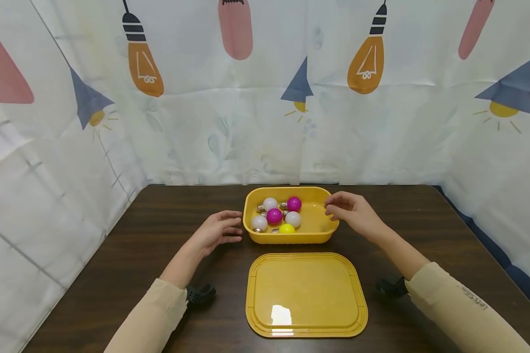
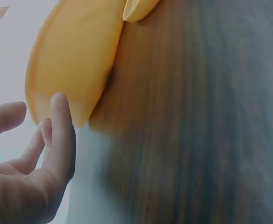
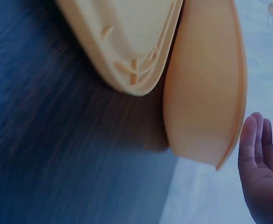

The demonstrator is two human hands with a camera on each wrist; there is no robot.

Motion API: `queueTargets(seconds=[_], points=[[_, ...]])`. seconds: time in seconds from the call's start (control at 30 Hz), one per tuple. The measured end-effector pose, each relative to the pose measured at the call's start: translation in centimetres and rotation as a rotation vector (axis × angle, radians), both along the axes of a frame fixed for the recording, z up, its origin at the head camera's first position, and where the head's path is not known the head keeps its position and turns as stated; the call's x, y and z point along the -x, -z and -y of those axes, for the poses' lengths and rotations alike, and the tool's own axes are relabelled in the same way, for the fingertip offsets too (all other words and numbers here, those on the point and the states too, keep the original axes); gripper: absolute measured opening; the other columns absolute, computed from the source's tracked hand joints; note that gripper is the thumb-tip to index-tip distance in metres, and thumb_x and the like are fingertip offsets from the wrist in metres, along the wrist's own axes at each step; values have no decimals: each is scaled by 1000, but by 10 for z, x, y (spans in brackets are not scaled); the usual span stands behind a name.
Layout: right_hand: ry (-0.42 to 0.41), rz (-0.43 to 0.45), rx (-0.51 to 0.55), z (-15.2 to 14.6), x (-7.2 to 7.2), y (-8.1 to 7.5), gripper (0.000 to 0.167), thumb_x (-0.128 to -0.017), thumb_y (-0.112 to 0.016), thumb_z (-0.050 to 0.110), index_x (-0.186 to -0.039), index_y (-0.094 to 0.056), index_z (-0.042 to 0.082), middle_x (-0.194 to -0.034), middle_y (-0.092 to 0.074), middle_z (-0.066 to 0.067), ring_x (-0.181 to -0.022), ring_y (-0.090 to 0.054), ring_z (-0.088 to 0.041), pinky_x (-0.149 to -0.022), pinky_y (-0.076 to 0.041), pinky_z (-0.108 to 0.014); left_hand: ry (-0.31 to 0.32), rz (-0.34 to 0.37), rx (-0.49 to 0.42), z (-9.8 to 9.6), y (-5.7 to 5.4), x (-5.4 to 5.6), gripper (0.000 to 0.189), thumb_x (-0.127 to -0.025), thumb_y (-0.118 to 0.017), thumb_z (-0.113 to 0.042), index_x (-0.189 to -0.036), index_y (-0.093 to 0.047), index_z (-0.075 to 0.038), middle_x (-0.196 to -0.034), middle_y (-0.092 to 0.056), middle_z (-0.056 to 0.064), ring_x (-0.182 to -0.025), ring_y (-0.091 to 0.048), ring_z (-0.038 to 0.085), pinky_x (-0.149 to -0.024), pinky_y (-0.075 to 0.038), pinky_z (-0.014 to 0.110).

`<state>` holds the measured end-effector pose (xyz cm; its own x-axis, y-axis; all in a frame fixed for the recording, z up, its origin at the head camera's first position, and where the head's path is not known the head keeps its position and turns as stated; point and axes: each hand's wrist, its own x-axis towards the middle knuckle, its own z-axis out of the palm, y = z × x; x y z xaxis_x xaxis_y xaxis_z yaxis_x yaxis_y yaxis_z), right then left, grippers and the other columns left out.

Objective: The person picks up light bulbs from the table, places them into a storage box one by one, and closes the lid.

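A yellow plastic box [image 1: 315, 236] stands near the back of the table, with several small light bulbs gathered in its left part. Among them are white bulbs such as this one [image 1: 259, 223], magenta bulbs including this one [image 1: 294, 203], and a yellow bulb [image 1: 287, 228] at the front. Beside the box's left end is my left hand [image 1: 218, 230], fingers extended toward the wall and holding nothing. My right hand [image 1: 351, 211] hovers at the right rim, fingers loosely bent and fingertips overlapping the box's edge in the head view; nothing is in it.
A flat yellow lid [image 1: 306, 294] lies on the dark wood table [image 1: 159, 235] in front of the box. Behind and at both sides hangs a white curtain [image 1: 256, 132] printed with lamps. Dark straps [image 1: 200, 295] circle both wrists.
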<state>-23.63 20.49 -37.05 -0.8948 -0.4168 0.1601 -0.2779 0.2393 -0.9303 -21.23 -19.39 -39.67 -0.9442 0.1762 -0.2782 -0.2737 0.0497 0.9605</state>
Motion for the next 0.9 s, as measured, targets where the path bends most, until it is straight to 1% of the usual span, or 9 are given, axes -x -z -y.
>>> queueTargets(seconds=[0.13, 0.27, 0.33, 0.4, 0.53, 0.67, 0.77, 0.9], points=[[30, 0, -10, -12, -5, 2, 30, -103, -67, 18, -123, -63, -5, -117, -63, -25, -98, -66, -37, -86, -60, -42, 21, 7, 38, 3, 0, -5, 46, -107, -57, -14, -147, -46, 5, -141, -49, 26, -100, -66, 28, -88, -60, 41], [35, 16, -12, -22, -11, 3, 35, -103, -66, 19, -125, -61, -8, -116, -64, -24, -96, -67, -32, -90, -58, -48, 51, 4, 56, 7, 0, -10, 48, -107, -57, -16, -148, -45, 7, -141, -49, 28, -103, -66, 30, -89, -59, 41], [25, 32, -13, -27, -13, 3, 36, -103, -66, 20, -126, -60, -8, -117, -64, -25, -99, -66, -34, -91, -57, -51, 66, -2, 59, 9, -1, -12, 48, -107, -58, -17, -147, -45, 7, -140, -49, 29, -104, -66, 31, -89, -59, 42], [17, 52, -19, -31, -16, 4, 37, -103, -66, 21, -126, -60, -8, -119, -63, -26, -103, -65, -40, -92, -55, -54, 80, 0, 58, 10, -1, -13, 48, -107, -58, -17, -147, -46, 7, -140, -50, 29, -105, -67, 31, -89, -59, 42], [34, 82, -59, -40, -21, 8, 37, -104, -66, 23, -127, -61, -6, -122, -62, -26, -108, -62, -47, -94, -54, -55, 110, 17, 53, 13, 0, -16, 48, -107, -59, -17, -147, -47, 8, -136, -53, 29, -104, -68, 31, -90, -59, 43], [56, 106, -83, -49, -26, 11, 38, -104, -64, 25, -127, -60, -5, -123, -62, -26, -110, -62, -45, -95, -54, -54, 171, 34, 51, 17, 2, -19, 49, -107, -59, -18, -146, -46, 9, -132, -57, 27, -106, -69, 31, -91, -58, 43], [31, 146, -88, -56, -29, 11, 41, -105, -64, 24, -129, -58, -8, -125, -61, -28, -113, -63, -41, -96, -54, -52, 217, 35, 52, 19, 3, -22, 49, -107, -58, -18, -147, -45, 9, -131, -58, 26, -107, -68, 31, -91, -58, 43], [-43, 206, -112, -63, -33, 9, 45, -105, -64, 21, -134, -52, -12, -131, -57, -31, -115, -65, -35, -95, -56, -46, 271, 17, 64, 21, 4, -25, 51, -108, -57, -19, -147, -44, 11, -131, -59, 26, -107, -68, 31, -91, -59, 44]])
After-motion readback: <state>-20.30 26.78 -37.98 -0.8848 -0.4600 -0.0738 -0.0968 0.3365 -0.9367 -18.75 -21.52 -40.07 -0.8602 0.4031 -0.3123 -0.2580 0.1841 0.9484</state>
